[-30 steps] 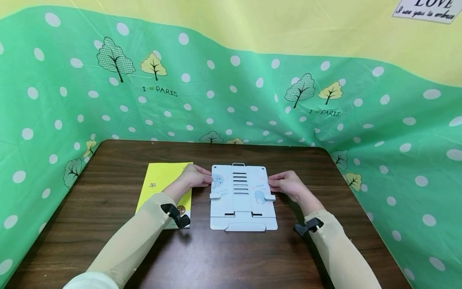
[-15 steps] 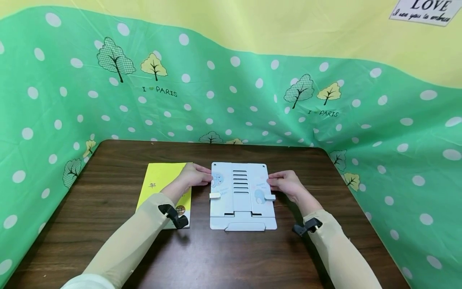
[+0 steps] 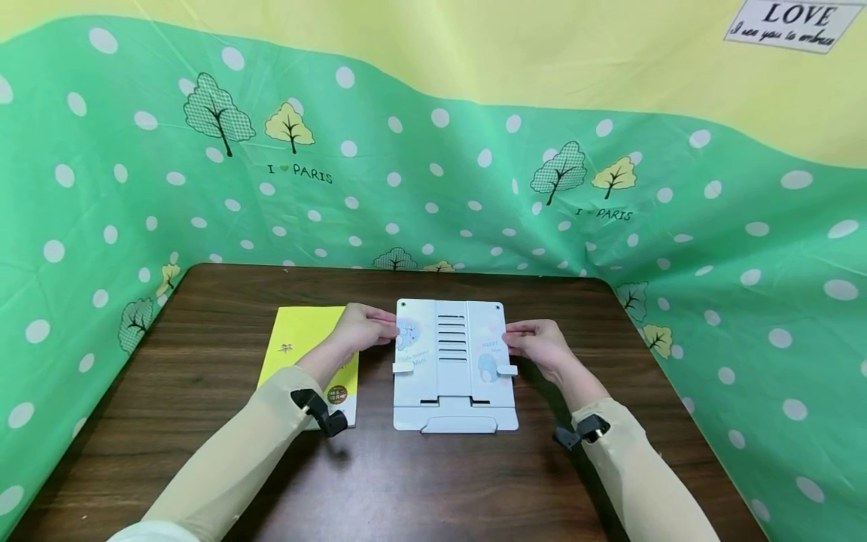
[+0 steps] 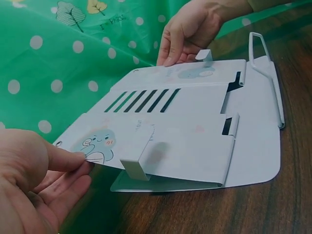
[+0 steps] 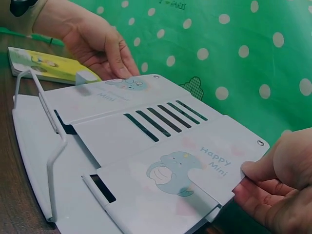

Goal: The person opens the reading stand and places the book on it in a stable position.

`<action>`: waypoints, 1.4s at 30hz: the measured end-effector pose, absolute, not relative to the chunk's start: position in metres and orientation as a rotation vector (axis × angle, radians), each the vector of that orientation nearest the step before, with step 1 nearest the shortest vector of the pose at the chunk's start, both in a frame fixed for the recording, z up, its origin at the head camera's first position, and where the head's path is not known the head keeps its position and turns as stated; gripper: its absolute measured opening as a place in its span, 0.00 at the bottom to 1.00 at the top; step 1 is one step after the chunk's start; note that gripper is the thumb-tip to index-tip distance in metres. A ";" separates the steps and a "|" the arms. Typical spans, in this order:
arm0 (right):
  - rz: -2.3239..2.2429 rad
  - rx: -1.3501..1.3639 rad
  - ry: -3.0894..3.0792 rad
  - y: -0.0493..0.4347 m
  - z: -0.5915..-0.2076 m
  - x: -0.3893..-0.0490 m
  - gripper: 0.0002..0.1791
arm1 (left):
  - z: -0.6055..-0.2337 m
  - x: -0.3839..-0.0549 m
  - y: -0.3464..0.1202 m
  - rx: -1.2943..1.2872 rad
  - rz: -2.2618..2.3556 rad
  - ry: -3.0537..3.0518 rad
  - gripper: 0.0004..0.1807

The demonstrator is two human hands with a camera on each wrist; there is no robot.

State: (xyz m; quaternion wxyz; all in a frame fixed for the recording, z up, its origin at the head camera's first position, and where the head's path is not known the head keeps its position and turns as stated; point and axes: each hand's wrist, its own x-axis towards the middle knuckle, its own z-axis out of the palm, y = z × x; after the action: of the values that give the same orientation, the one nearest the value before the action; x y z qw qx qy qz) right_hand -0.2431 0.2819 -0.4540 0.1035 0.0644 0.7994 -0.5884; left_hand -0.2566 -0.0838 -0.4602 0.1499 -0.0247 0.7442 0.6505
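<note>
A white metal book stand (image 3: 452, 380) with slots and cartoon prints lies on the table, its hinged back panel (image 4: 185, 141) tilted up off the flat base (image 4: 263, 161). My left hand (image 3: 366, 328) pinches the panel's left edge between thumb and fingers. On the opposite edge, my right hand (image 3: 538, 343) pinches the panel the same way, thumb on top in the right wrist view. Two small page clips (image 4: 136, 161) stick out at the panel's sides. A wire bar (image 5: 56, 156) stands at the base's front. Left of the stand lies a yellow book (image 3: 298, 331), partly hidden by my left arm.
The dark wooden table (image 3: 447, 489) reaches back to a green dotted cloth (image 3: 433, 181) hanging behind and along both sides. Each forearm wears a black wrist device (image 3: 320, 411).
The back panel's far edge has risen a little, with both hands holding its sides. The wire loop seen behind the panel's top earlier is now out of sight in the head view.
</note>
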 end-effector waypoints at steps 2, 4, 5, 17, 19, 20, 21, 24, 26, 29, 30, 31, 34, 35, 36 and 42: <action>-1.738 0.189 2.366 0.281 -0.452 -0.241 0.18 | -0.457 -0.253 -0.084 -0.068 1.870 2.160 0.12; -1.745 0.193 2.374 0.281 -0.450 -0.239 0.18 | -0.455 -0.251 -0.084 -0.066 1.868 2.185 0.12; -1.749 0.190 2.377 0.282 -0.449 -0.238 0.18 | -0.454 -0.249 -0.083 -0.068 1.868 2.194 0.12; -1.793 0.155 2.429 0.283 -0.439 -0.225 0.17 | -0.442 -0.238 -0.082 -0.051 1.862 2.245 0.11; -1.783 0.140 2.454 0.283 -0.438 -0.223 0.17 | -0.440 -0.236 -0.082 -0.045 1.854 2.258 0.11; -1.779 0.132 2.463 0.284 -0.437 -0.222 0.16 | -0.440 -0.235 -0.082 -0.043 1.852 2.265 0.11; -1.777 0.123 2.472 0.284 -0.436 -0.221 0.16 | -0.438 -0.235 -0.082 -0.039 1.853 2.268 0.11; -1.756 0.112 2.501 0.285 -0.432 -0.218 0.16 | -0.436 -0.233 -0.082 -0.027 1.848 2.286 0.10; -1.755 0.102 2.511 0.284 -0.430 -0.216 0.15 | -0.435 -0.231 -0.082 -0.018 1.852 2.291 0.10; -1.742 0.089 2.536 0.285 -0.426 -0.213 0.14 | -0.433 -0.229 -0.082 -0.002 1.851 2.304 0.10; -1.742 0.083 2.543 0.285 -0.426 -0.213 0.14 | -0.432 -0.228 -0.083 0.003 1.851 2.308 0.10; -1.735 0.077 2.553 0.285 -0.425 -0.212 0.14 | -0.432 -0.228 -0.083 0.010 1.847 2.317 0.10; -1.719 0.067 2.580 0.285 -0.423 -0.209 0.14 | -0.430 -0.226 -0.083 0.027 1.841 2.331 0.09; -1.713 0.061 2.589 0.285 -0.422 -0.209 0.13 | -0.429 -0.226 -0.084 0.035 1.840 2.336 0.09; -1.712 0.056 2.595 0.285 -0.422 -0.208 0.13 | -0.429 -0.225 -0.084 0.043 1.838 2.341 0.09; -1.707 0.015 2.629 0.284 -0.419 -0.203 0.12 | -0.427 -0.222 -0.086 0.086 1.838 2.376 0.09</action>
State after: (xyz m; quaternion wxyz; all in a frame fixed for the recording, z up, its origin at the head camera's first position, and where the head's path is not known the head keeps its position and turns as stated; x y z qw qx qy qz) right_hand -0.2035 0.2843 -0.4192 0.0036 0.0048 0.8387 -0.5446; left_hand -0.2218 -0.0858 -0.4270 0.0684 0.0287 0.7888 0.6101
